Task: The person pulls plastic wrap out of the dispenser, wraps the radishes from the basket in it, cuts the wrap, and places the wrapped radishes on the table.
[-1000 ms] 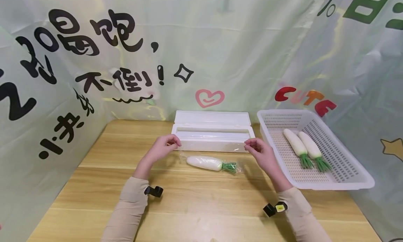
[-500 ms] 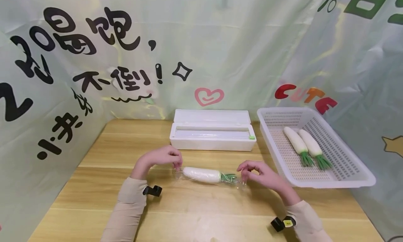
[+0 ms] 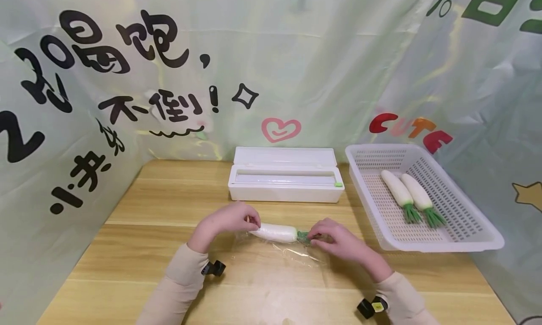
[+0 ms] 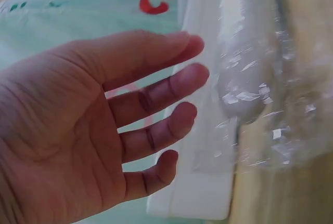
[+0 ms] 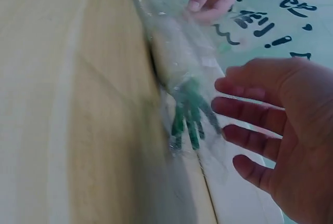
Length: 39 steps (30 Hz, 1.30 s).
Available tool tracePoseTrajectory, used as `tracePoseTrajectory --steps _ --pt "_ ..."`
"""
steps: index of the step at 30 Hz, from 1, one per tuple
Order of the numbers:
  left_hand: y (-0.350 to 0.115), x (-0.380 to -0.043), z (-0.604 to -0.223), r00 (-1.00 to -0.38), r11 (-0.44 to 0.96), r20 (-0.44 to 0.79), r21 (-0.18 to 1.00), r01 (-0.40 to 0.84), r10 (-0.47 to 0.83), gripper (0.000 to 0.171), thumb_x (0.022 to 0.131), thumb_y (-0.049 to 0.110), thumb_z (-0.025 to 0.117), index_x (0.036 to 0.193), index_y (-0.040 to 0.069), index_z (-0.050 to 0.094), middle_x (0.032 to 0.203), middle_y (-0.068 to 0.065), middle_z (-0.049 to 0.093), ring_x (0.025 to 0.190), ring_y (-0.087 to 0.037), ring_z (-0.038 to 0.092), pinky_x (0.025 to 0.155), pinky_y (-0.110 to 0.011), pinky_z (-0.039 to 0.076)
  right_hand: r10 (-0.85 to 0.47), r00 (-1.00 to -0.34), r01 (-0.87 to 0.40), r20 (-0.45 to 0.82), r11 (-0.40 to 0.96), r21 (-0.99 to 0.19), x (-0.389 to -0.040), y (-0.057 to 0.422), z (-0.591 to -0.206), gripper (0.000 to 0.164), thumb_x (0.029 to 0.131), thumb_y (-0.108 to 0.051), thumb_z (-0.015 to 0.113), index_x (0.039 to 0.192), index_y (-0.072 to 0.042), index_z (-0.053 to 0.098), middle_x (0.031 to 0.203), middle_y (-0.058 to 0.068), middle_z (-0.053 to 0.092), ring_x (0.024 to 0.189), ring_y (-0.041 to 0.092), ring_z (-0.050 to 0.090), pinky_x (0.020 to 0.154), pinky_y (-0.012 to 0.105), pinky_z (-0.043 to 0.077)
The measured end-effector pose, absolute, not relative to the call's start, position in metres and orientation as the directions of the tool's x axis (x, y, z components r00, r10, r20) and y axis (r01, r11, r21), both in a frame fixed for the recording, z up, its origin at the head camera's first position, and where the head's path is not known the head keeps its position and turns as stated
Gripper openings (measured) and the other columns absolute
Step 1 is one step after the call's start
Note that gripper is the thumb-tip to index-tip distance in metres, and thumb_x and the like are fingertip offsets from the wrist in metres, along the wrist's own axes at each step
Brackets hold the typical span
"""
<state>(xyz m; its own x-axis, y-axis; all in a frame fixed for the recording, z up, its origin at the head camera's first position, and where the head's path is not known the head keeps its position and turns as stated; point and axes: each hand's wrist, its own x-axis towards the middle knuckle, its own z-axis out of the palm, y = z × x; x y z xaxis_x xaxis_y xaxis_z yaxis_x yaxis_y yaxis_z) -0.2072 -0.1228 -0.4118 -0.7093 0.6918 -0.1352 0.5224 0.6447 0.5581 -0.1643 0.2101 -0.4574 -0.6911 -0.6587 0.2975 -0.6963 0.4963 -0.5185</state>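
Extending over the counter (image 3: 254, 299) from eight and four o'clock, twelve being away from the person, are two beige sleeves (image 3: 179, 278), each with a black camera (image 3: 214, 268) at the wrist. Loose clear film (image 3: 300, 254) spreads toward six from the radish (image 3: 277, 233), which lies wrapped mid-counter. Its long axis runs nearly from nine to three: white tip at nine, green leaves (image 3: 302, 236) at three, dipping slightly toward four. The left hand (image 3: 228, 219) is by the tip, the right hand (image 3: 336, 240) by the leaves. Both hands have loosely bent fingers, clasping nothing; whether fingertips touch the film, I cannot tell. Beyond, at twelve, a white box (image 3: 283, 194) stands lid up, its length roughly parallel to the radish. Between two and three, a basket (image 3: 461, 245) holds two unwrapped radishes (image 3: 395, 187) side by side, tips toward eleven, leaves toward five. Farthest hangs a curtain (image 3: 330, 80), black lettering (image 3: 163, 35) between ten and eleven, a pink heart (image 3: 281, 140) at twelve.
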Motion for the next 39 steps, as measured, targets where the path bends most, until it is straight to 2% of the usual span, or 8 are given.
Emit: tracePoseTrajectory --steps 5,10,16,21,30,36,39 --pt "-0.116 -0.204 -0.423 -0.738 0.694 -0.083 0.422 0.582 0.670 0.010 0.089 0.019 0.068 0.098 0.016 0.072 0.086 0.009 0.065 0.079 -0.004 0.058 0.076 -0.024 0.051 -0.644 -0.686 -0.726 0.340 0.573 -0.380 -0.166 0.205 -0.461 0.015 0.084 -0.018 0.074 0.099 -0.016 0.072 0.103 -0.004 0.068 0.099 0.014 0.060 0.087 0.036 0.053" --pt "-0.112 -0.201 -0.429 -0.795 0.750 -0.010 0.336 0.569 0.607 0.025 0.089 0.031 0.069 0.109 0.016 0.069 0.098 0.004 0.065 0.089 -0.011 0.061 0.083 -0.032 0.052 -0.606 -0.705 -0.705 0.367 0.651 -0.280 -0.170 0.201 -0.461 0.023 0.081 -0.024 0.077 0.101 -0.013 0.071 0.106 0.001 0.068 0.101 0.020 0.061 0.089 0.043 0.052" --pt "-0.111 -0.203 -0.437 -0.823 0.788 0.004 0.283 0.546 0.568 0.044 0.085 0.043 0.071 0.119 0.016 0.065 0.109 0.000 0.063 0.095 -0.016 0.060 0.085 -0.038 0.051 -0.569 -0.751 -0.656 0.334 0.703 -0.275 -0.179 0.197 -0.463 0.036 0.079 -0.027 0.079 0.109 -0.010 0.068 0.112 0.008 0.067 0.104 0.027 0.062 0.091 0.049 0.052" --pt "-0.112 -0.205 -0.444 -0.826 0.792 0.003 0.282 0.541 0.563 0.053 0.082 0.040 0.076 0.127 0.015 0.061 0.115 -0.002 0.062 0.099 -0.019 0.059 0.086 -0.040 0.050 -0.562 -0.781 -0.623 0.273 0.734 -0.272 -0.187 0.198 -0.465 0.048 0.077 -0.026 0.080 0.118 -0.008 0.065 0.118 0.011 0.066 0.109 0.030 0.062 0.094 0.053 0.050" --pt "-0.121 -0.214 -0.458 -0.830 0.794 0.042 0.266 0.546 0.556 0.047 0.084 0.020 0.076 0.127 0.013 0.061 0.120 -0.006 0.067 0.108 -0.025 0.064 0.092 -0.043 0.053 -0.569 -0.793 -0.609 0.217 0.727 -0.318 -0.202 0.200 -0.468 0.045 0.078 -0.012 0.077 0.121 -0.009 0.063 0.118 0.011 0.067 0.109 0.031 0.063 0.096 0.052 0.050" --pt "-0.128 -0.218 -0.461 -0.843 0.791 0.069 0.313 0.526 0.534 0.028 0.083 0.011 0.075 0.110 0.011 0.068 0.107 -0.006 0.073 0.098 -0.025 0.069 0.089 -0.041 0.056 -0.602 -0.771 -0.633 0.207 0.689 -0.352 -0.208 0.203 -0.466 0.048 0.075 0.000 0.074 0.122 -0.004 0.062 0.117 0.015 0.066 0.108 0.033 0.063 0.094 0.051 0.052" --pt "-0.129 -0.220 -0.460 -0.864 0.804 0.062 0.339 0.489 0.499 0.019 0.083 0.010 0.074 0.100 0.013 0.068 0.097 -0.005 0.074 0.091 -0.023 0.069 0.084 -0.039 0.056 -0.607 -0.774 -0.624 0.180 0.683 -0.379 -0.210 0.204 -0.464 0.051 0.075 0.005 0.071 0.124 -0.001 0.060 0.120 0.018 0.064 0.110 0.035 0.062 0.095 0.051 0.052"
